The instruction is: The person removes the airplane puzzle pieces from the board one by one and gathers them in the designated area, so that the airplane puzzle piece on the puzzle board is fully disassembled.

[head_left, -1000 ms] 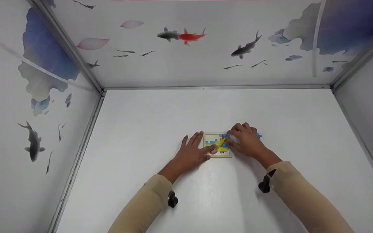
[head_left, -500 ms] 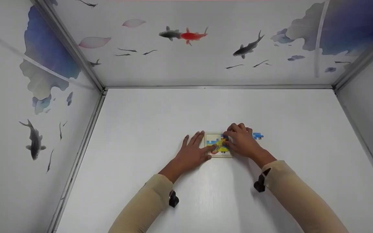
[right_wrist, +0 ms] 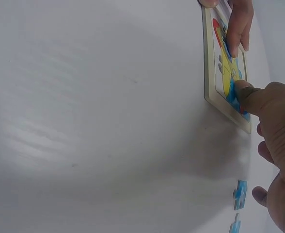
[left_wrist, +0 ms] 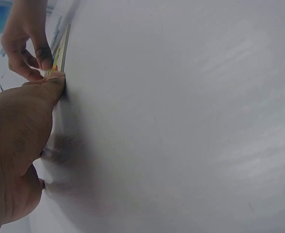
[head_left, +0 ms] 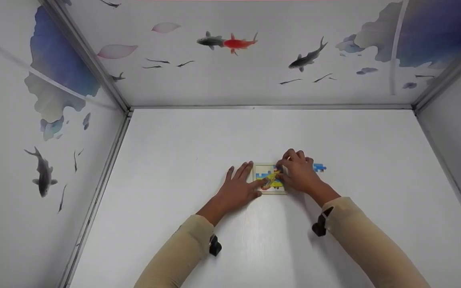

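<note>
A small wooden-framed jigsaw puzzle (head_left: 273, 193) lies on the white table, its pieces showing a yellow and red picture with blue parts. My left hand (head_left: 235, 193) rests over its left side with fingers spread and straight; the index finger presses on the pieces. At the puzzle's right side, my right hand (head_left: 301, 173) has its thumb and curled fingers on a puzzle piece, mostly hidden beneath them. In the right wrist view, the right thumb (right_wrist: 249, 96) touches the blue part of the picture. The upper left of the tray shows bare wood.
Loose blue puzzle pieces (head_left: 319, 167) lie on the table just beyond the right hand; the right wrist view shows a blue piece (right_wrist: 240, 195) there too. White walls printed with fish and leaves (head_left: 230, 72) enclose the table (head_left: 198, 136) at the back and sides.
My right hand has moved slightly left, further over the puzzle, uncovering more of the loose blue pieces. My left hand has stayed in place. The head view has shifted slightly.
</note>
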A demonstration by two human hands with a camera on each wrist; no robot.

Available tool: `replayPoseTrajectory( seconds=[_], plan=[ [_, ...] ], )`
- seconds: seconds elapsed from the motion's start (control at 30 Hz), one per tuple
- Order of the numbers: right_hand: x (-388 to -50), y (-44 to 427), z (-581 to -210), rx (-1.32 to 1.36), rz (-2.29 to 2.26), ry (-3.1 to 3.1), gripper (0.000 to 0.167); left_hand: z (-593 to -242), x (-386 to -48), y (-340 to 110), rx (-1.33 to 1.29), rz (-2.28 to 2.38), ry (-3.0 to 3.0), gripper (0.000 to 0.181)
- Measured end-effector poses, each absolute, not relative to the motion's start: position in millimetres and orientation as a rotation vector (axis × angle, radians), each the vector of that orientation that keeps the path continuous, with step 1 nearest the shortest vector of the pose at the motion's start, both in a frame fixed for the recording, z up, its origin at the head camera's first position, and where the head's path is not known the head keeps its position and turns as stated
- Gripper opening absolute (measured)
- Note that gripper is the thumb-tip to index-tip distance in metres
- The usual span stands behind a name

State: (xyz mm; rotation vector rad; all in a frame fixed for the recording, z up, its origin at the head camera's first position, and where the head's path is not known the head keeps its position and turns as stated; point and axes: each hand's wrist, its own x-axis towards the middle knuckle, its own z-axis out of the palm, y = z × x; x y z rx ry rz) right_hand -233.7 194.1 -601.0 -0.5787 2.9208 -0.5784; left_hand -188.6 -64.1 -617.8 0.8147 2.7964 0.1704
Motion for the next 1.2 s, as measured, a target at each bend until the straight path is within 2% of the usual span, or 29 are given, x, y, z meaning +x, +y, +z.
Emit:
replayPoseTrajectory(
  seconds=[0.63,1.2],
  plan=[
    [-232.5,184.6,-599.3,-0.459,-0.608,2.884,0.023,-613.8,-187.4,-64.8,0.823,0.202,2.781,0.056],
    [-232.9,188.3,-601.2,-0.593,-0.523,2.956,0.028,-620.2,-189.2,-64.9,0.836,0.171,2.814,0.055]
  ],
)
